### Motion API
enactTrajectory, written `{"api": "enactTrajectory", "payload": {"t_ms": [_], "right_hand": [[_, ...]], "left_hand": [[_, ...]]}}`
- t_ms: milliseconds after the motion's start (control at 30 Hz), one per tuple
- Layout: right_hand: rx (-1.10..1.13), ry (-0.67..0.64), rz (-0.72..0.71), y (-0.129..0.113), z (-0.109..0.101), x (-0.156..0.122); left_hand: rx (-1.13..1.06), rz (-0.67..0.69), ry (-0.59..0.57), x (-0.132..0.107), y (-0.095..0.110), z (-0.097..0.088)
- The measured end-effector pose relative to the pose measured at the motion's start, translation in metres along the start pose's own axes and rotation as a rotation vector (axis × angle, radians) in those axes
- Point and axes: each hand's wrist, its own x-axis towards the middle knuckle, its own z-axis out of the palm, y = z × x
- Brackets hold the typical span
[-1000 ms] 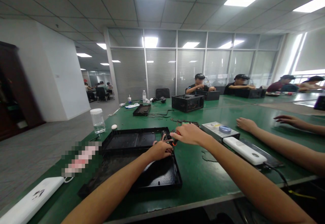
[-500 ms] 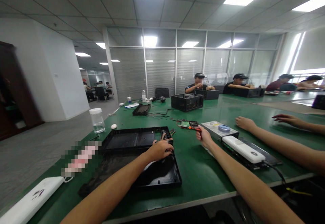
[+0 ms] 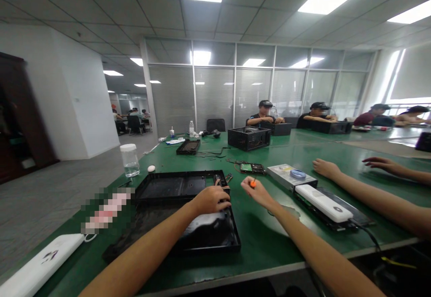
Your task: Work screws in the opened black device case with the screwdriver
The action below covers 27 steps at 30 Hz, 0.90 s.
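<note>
My right hand [image 3: 258,192] is closed round a screwdriver with an orange handle [image 3: 253,183], held above the green table just right of a black plastic panel [image 3: 161,185]. The screwdriver's shaft is hard to make out. That panel is a large, shallow, computer-case-like frame lying flat. My left hand [image 3: 213,199] is over its right side, fingers curled down by the rim. Close to those fingers, a bundle of brownish wires [image 3: 220,184] runs at the panel's upper right corner. What the left fingertips grip is hidden.
A green circuit board [image 3: 247,168] lies ahead, beside a silver metal box [image 3: 286,176] with a blue roll [image 3: 298,174] on it. A white power bank [image 3: 323,203] is at right, near another person's hand [image 3: 326,168]. A jar [image 3: 129,160] stands left. Another black case [image 3: 248,138] sits farther back.
My right hand has come back and left with the screwdriver, away from the circuit board and toward the panel. My left hand stays near the wires, its fingers slightly shifted.
</note>
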Motion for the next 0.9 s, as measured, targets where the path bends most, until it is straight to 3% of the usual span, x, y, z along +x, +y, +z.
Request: {"api": "enactTrajectory", "payload": {"t_ms": [33,100,167,300,367,433,533,633,767,900], "right_hand": [[-0.135,-0.079,-0.094,-0.015,0.007,-0.011],[-0.342,-0.377,-0.293,-0.045,0.021,-0.038],[-0.558,-0.593,-0.381,-0.066,0.031,-0.069],[-0.84,-0.564,-0.344,-0.079,0.033,-0.117],[-0.878,-0.527,-0.334,-0.076,0.028,-0.129],[-0.887,-0.496,-0.32,-0.073,0.024,-0.132],[-0.887,-0.476,-0.305,-0.069,0.025,-0.126],[-0.924,-0.477,-0.303,-0.062,0.031,-0.105],[-0.994,-0.523,-0.308,-0.049,0.04,-0.055],[-1.066,-0.525,-0.289,-0.032,0.05,-0.003]], "left_hand": [[0.047,-0.041,-0.003,0.0,-0.002,-0.008],[0.127,-0.136,-0.047,-0.003,-0.011,-0.023],[0.169,-0.236,-0.115,-0.01,-0.027,-0.037],[0.173,-0.367,-0.273,-0.039,-0.066,-0.041],[0.146,-0.389,-0.373,-0.054,-0.08,-0.032],[0.149,-0.354,-0.383,-0.064,-0.086,-0.024],[0.191,-0.271,-0.319,-0.065,-0.084,-0.025],[0.231,-0.258,-0.294,-0.056,-0.077,-0.044],[0.267,-0.234,-0.294,-0.045,-0.058,-0.08],[0.259,-0.222,-0.301,-0.05,-0.021,-0.102]]}}
